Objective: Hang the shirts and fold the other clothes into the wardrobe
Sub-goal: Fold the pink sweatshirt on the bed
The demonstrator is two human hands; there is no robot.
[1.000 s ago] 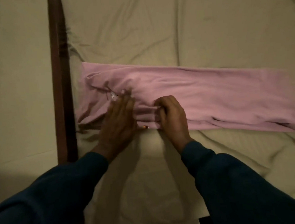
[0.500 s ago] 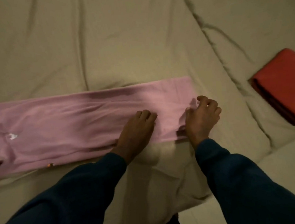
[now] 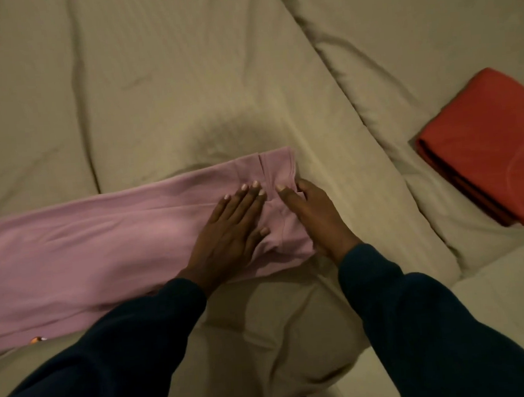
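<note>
1. Head view, looking down: a long pink soft-fabric garment, folded into a narrow strip, lies flat across the wrinkled beige bedsheet. It runs from the left edge of the frame to just right of centre.
2. The left hand lies palm down on the strip near its right end. Its fingers are straight and spread a little, pressing flat on the cloth, curled round nothing.
3. The right hand sits at the very end of the garment, by the hem. Its fingers are extended and angled toward the left hand, fingertips on the pink cloth; the palm's outer side is over the sheet. Whether any cloth is caught under the thumb, I cannot tell.
4. Between the two hands the pink fabric bunches into a small raised ridge.
5. Both forearms come up from the bottom of the frame in dark navy long sleeves.
6. Off to the right, well apart from the hands, a red folded cloth garment with a small white print rests on a raised fold of the sheet.
7. A small orange mark shows on the pink strip's near edge at lower left; too small to make out.
</note>
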